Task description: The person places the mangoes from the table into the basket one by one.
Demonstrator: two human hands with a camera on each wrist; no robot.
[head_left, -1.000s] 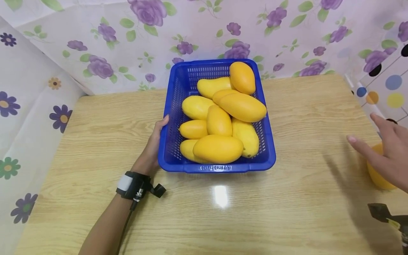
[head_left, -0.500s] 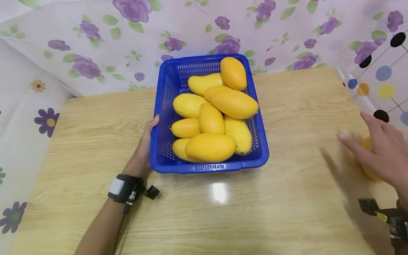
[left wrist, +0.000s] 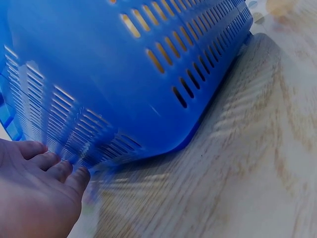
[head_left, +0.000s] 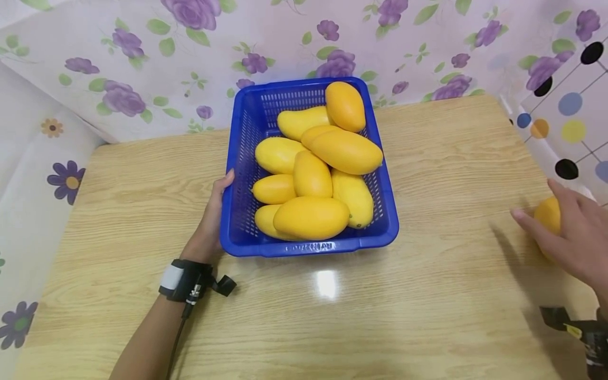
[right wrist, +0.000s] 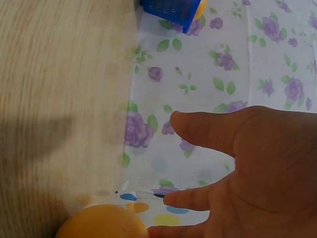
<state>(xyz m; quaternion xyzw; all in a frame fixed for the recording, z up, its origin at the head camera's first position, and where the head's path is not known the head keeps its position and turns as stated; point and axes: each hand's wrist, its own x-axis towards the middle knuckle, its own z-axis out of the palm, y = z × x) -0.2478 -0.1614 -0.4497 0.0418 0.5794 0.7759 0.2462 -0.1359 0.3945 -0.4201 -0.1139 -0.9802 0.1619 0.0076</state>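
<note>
A blue plastic basket (head_left: 311, 248) with slotted walls holds several yellow mangoes (head_left: 311, 217), piled on one another. My left hand (head_left: 209, 224) rests against the basket's left side, its thumb at the rim. In the left wrist view, the fingers (left wrist: 59, 171) touch the outer slotted wall. At the far right, my right hand (head_left: 577, 237) is spread, thumb and fingers apart, holding nothing. A single mango (head_left: 548, 214) lies on the table beside it, partly hidden by the hand. In the right wrist view this mango (right wrist: 101, 223) is close to the fingertips; contact cannot be told.
The wooden table (head_left: 427, 311) spreads under everything. A flowered curtain (head_left: 157, 58) runs along the back and left. A dotted sheet (head_left: 567, 113) borders the right edge. Each wrist wears a strap with a small camera; a cable (head_left: 176, 338) follows the left forearm.
The head view has shifted slightly to the right. The single mango has moved a little farther back beside my right hand, which stays spread. My left hand keeps its place on the basket.
</note>
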